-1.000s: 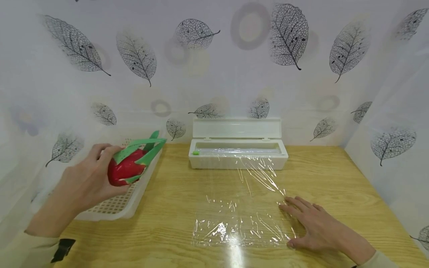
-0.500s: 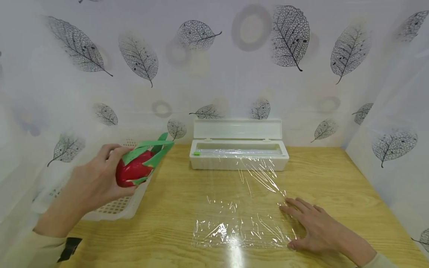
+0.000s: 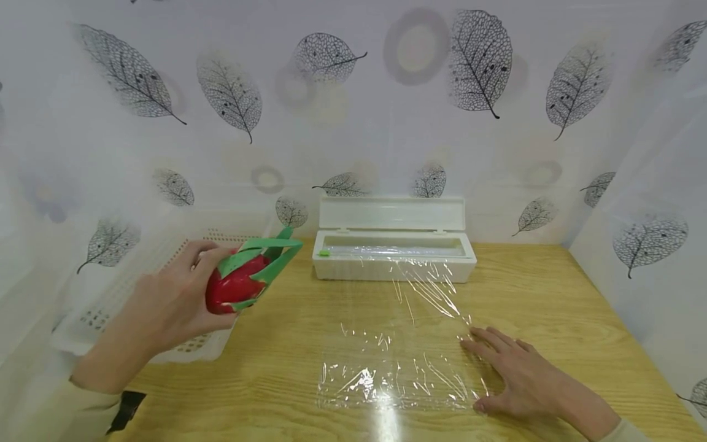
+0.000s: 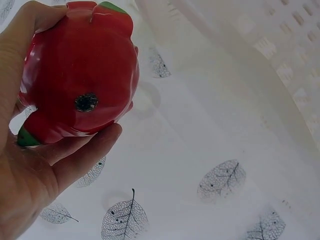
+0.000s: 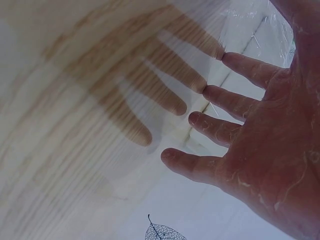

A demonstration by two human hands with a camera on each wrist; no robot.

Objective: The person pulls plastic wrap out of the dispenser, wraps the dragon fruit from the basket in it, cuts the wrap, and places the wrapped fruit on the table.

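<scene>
My left hand (image 3: pixel 166 304) curls round one red dragon fruit (image 3: pixel 243 279) with green scales, held in the air just beside one white perforated basket (image 3: pixel 105 307). My right hand (image 3: pixel 510 365) lies flat, fingers spread, pressing one sheet of cling film (image 3: pixel 394 353) onto the wooden table (image 3: pixel 552 288). One open white dispenser box (image 3: pixel 393 245) sits behind.

We see a glossy red plastic dragon fruit (image 3: pixel 237 287), crinkled shiny transparent film (image 3: pixel 397 362), a matt white plastic dispenser box (image 3: pixel 393 261), a perforated plastic basket (image 3: pixel 110 307), and a smooth, grained wooden table (image 3: pixel 552 294).
</scene>
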